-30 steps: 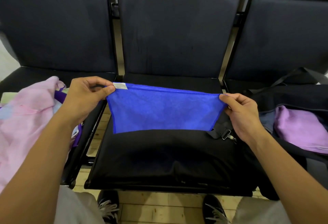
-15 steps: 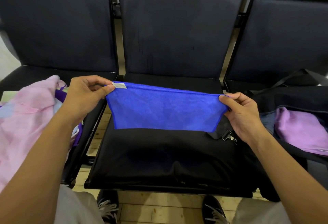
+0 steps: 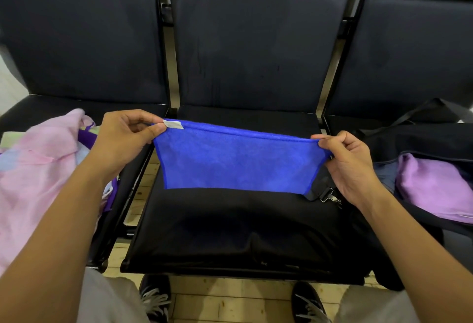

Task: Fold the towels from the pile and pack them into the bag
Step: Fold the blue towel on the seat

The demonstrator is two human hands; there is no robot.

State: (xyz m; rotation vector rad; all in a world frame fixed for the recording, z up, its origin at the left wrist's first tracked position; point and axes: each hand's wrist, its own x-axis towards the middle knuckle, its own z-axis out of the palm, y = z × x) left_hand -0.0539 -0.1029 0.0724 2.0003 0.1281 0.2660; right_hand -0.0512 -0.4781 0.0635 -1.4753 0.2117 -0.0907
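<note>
The left hand (image 3: 128,141) and right hand (image 3: 350,166) each pinch a top corner of the blue towel (image 3: 235,161), held over the middle seat (image 3: 230,233). One purple towel (image 3: 435,184) is already in the black bag (image 3: 422,141). The pink pile (image 3: 33,169) still waits.

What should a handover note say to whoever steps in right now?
Left hand pinches the blue towel's tagged top corner; right hand pinches the other top corner.
The towel hangs over the middle seat, apparently folded.
Pile on the left seat; bag open on the right, a purple towel inside.
Left: finish folding, pack it, then the pile.
</note>
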